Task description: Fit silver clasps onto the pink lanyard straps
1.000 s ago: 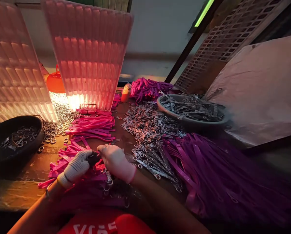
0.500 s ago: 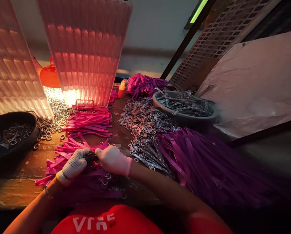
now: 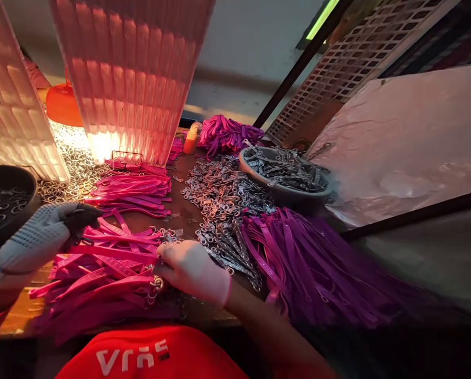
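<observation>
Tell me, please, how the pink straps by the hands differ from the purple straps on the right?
The pink straps are bright pink and lie under both gloved hands; the purple straps are darker purple and untouched. The pink straps lie crisscrossed in a loose heap, while the purple straps fan out side by side in a far bigger spread. Both are flat bands lying on the table, next to the metal chains.
</observation>
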Demonstrator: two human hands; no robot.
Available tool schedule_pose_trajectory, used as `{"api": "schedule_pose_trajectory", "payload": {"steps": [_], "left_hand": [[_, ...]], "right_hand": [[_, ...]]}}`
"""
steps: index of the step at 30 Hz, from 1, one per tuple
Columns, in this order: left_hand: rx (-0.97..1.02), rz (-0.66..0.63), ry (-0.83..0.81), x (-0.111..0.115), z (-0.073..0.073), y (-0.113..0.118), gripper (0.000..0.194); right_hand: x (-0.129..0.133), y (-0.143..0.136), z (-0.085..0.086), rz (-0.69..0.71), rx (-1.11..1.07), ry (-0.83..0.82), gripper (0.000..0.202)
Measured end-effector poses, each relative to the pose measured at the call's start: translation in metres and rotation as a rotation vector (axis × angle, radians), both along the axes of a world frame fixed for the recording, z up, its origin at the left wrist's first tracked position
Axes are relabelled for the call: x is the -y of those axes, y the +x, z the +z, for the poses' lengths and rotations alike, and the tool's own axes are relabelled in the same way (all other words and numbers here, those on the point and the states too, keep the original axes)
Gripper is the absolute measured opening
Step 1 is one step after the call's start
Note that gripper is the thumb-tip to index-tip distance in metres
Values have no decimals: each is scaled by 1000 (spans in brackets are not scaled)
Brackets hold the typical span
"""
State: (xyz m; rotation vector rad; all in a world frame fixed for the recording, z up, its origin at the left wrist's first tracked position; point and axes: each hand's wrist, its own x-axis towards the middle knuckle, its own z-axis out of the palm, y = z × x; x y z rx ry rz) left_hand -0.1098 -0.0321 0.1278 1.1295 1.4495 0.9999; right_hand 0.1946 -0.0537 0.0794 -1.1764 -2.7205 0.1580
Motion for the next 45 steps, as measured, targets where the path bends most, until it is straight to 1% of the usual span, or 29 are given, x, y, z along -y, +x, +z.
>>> {"api": "schedule_pose_trajectory", "payload": {"steps": [2,3,4,5,6,7,8,10,11,14,17,19,22,24,25,27,28,29,31,32,33,35,37,38,39,40,42,44,45], "left_hand": [[314,148,-195,-1,-20,13,21],[488,210,-281,-2,-30,22,23],[668,253,-349,-4,-38,31,29],[822,265,-394,-6,-45,41,34],[916,267,-413,-7,-50,50,37],[977,270,-419,-7,-55,57,35],[1026,262,-428,-7,-58,64,32],[1094,236,-451,-5,-63,73,25],[1120,228,-457,-2,-64,77,27],[1161,256,-439,5,-66,83,33],[1163,290,-422,10,-64,83,30],[1130,316,-390,11,-59,77,29],[1112,369,-292,13,-51,57,29],[1123,393,-257,16,-50,42,23],[1121,401,-249,18,-52,35,20],[1081,415,-248,23,-61,26,13],[1036,396,-254,25,-67,24,9],[955,346,-251,26,-74,23,7],[742,184,-221,25,-87,23,7],[626,100,-180,23,-92,23,5],[486,24,-112,20,-96,24,4],[206,-61,49,13,-103,27,15],[-21,-84,166,7,-109,33,27],[-93,-80,198,5,-113,38,32],[-119,-65,206,3,-116,42,36],[-129,-50,210,2,-120,46,38],[-173,-37,229,1,-126,52,38],[-241,-49,231,1,-128,53,36],[-283,-64,225,0,-127,52,35]], "right_hand": [[-10,18,-7,-4,-8,-60,37],[-21,31,-12,-42,7,-67,36],[-34,45,-17,-123,38,-49,31],[-50,59,-23,-214,119,-22,26],[-66,74,-30,-310,239,3,23],[-81,88,-37,-387,378,42,24],[-95,100,-43,-408,506,77,29],[-114,118,-53,-389,589,83,31],[-120,124,-57,-368,620,90,31],[-123,132,-65,-323,678,118,30],[-120,130,-69,-325,717,162,29],[-120,127,-73,-341,732,186,29],[-119,122,-79,-350,743,206,29],[-116,119,-83,-344,742,215,30],[-115,118,-85,-342,739,217,30],[-112,117,-87,-349,729,221,29],[-111,117,-88,-356,719,224,29],[-110,117,-88,-366,707,226,28],[-110,117,-86,-385,669,234,26],[-110,117,-85,-395,642,238,25],[-110,116,-83,-406,612,243,24],[-109,114,-80,-429,540,247,26],[-104,107,-77,-441,476,236,33],[-100,102,-76,-439,438,221,35],[-95,95,-76,-426,375,194,37],[-88,86,-76,-398,282,158,37],[-74,62,-74,-310,18,80,35],[-61,35,-71,-213,-225,18,33],[-55,22,-69,-175,-305,-13,32]]}}
